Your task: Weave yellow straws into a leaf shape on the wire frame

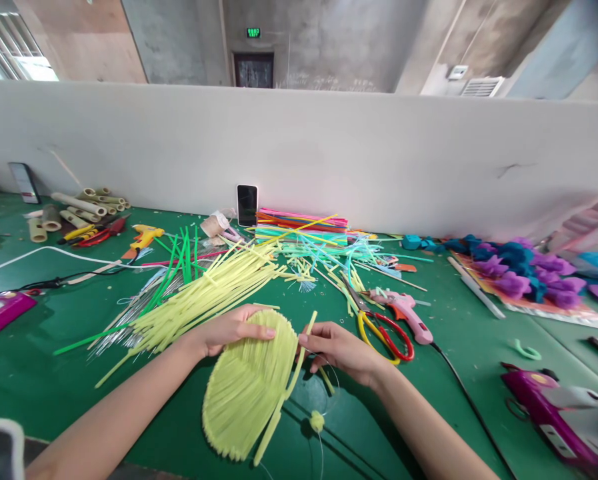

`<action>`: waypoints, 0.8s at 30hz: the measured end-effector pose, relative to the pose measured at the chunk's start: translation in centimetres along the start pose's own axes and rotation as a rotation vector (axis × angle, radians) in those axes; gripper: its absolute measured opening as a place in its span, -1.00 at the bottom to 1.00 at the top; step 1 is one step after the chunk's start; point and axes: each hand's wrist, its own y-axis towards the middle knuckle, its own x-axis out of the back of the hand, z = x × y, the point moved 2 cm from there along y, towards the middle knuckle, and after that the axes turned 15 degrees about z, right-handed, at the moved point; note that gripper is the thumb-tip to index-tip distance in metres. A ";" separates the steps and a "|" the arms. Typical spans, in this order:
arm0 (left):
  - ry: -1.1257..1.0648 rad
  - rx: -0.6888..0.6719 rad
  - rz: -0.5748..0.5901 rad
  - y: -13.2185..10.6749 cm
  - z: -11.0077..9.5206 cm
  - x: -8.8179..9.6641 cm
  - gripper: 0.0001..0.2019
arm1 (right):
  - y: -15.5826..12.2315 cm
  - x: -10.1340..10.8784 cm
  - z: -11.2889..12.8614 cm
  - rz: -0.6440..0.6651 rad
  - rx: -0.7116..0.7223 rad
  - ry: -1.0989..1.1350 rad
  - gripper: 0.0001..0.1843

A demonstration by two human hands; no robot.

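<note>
My left hand point(239, 330) grips the top left edge of a flat, rounded yellow-green piece point(251, 383) made of pipe cleaners laid side by side, thumb across its front. At the piece's right edge, my right hand point(331, 347) pinches a yellow pipe cleaner point(296, 373) between thumb and fingers. The strip runs down along that edge, with a shorter piece by its lower end. A thin clear thread hangs below my right hand, and near it is a small yellow pompom point(317, 421). Some fingers of both hands are hidden.
Behind my hands lie a heap of yellow pipe cleaners point(213, 287), scissors point(386, 330) and a pink glue gun point(409, 317). A yellow glue gun point(146, 237) and bamboo pieces point(83, 210) are at left. Purple flowers point(543, 277) and a magenta power strip point(553, 417) sit at right.
</note>
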 end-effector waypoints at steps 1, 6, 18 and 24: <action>0.000 -0.005 -0.008 0.0 0.0 0.1 -0.58 | 0.0 0.0 0.0 0.001 0.010 0.006 -0.60; 0.010 -0.024 -0.053 -0.1 0.2 0.6 -0.60 | -0.1 0.1 0.2 0.015 0.014 0.013 -0.56; 0.131 -0.004 0.033 0.3 0.1 0.3 -0.53 | 0.4 0.1 -0.5 -0.059 -0.059 -0.046 -0.51; 0.286 0.053 0.053 0.6 0.4 -0.1 -0.57 | 0.9 -0.7 -0.5 -0.177 -0.031 -0.200 -0.45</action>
